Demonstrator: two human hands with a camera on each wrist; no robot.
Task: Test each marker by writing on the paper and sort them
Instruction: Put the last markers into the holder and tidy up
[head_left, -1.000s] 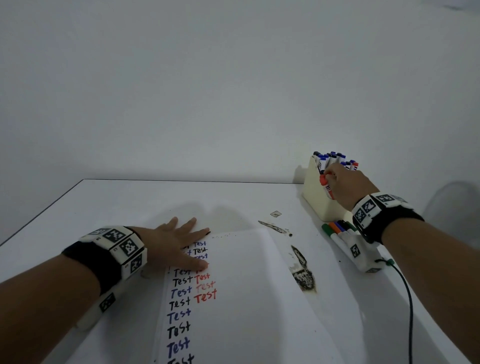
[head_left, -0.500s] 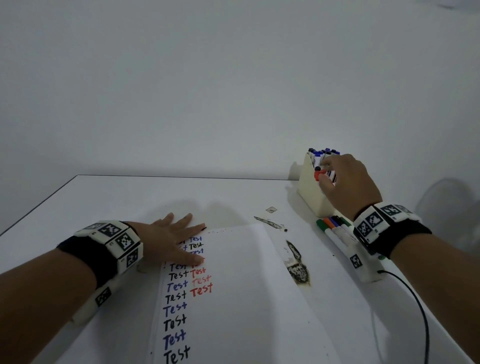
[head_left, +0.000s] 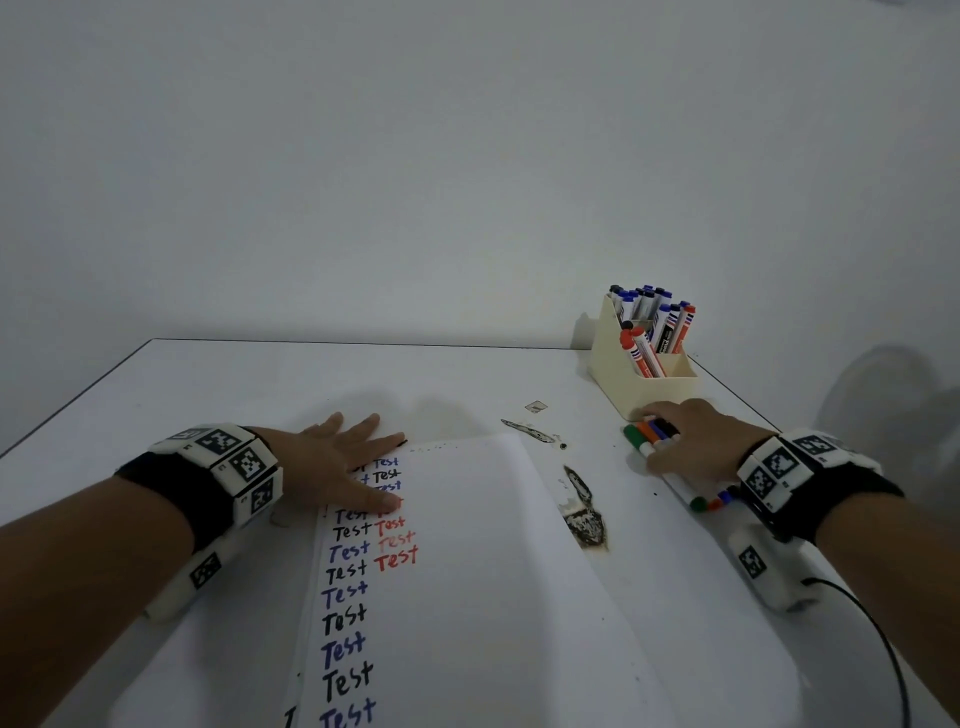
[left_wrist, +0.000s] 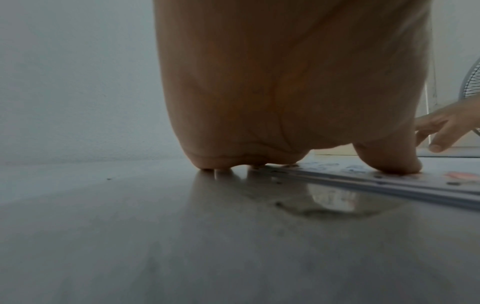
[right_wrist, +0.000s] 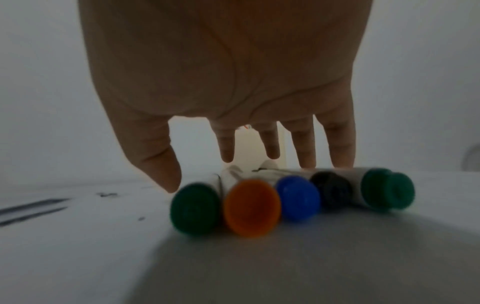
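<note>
My left hand (head_left: 337, 462) lies flat, fingers spread, pressing the top left corner of the white paper (head_left: 488, 571), which carries columns of "Test" in black, blue and red. My right hand (head_left: 680, 441) hovers with straight, spread fingers over a row of several markers (head_left: 654, 439) lying on the table beside the holder. In the right wrist view their end caps show green (right_wrist: 194, 207), orange (right_wrist: 252, 207), blue (right_wrist: 297, 198), black (right_wrist: 331, 190) and green; my fingertips (right_wrist: 306, 158) reach down to the barrels. The cream holder (head_left: 644, 384) holds red markers (head_left: 641, 353) in front, blue and black behind.
Dark scorch-like marks (head_left: 584, 512) stain the white table (head_left: 260, 384) between paper and markers. A black cable (head_left: 883, 639) runs from my right wrist device. The table's back edge meets a plain wall. A fan (left_wrist: 470, 82) stands at the far right.
My right hand left the holder, where it dropped a red marker, and came down toward me onto the row of loose markers. The left hand stayed on the paper.
</note>
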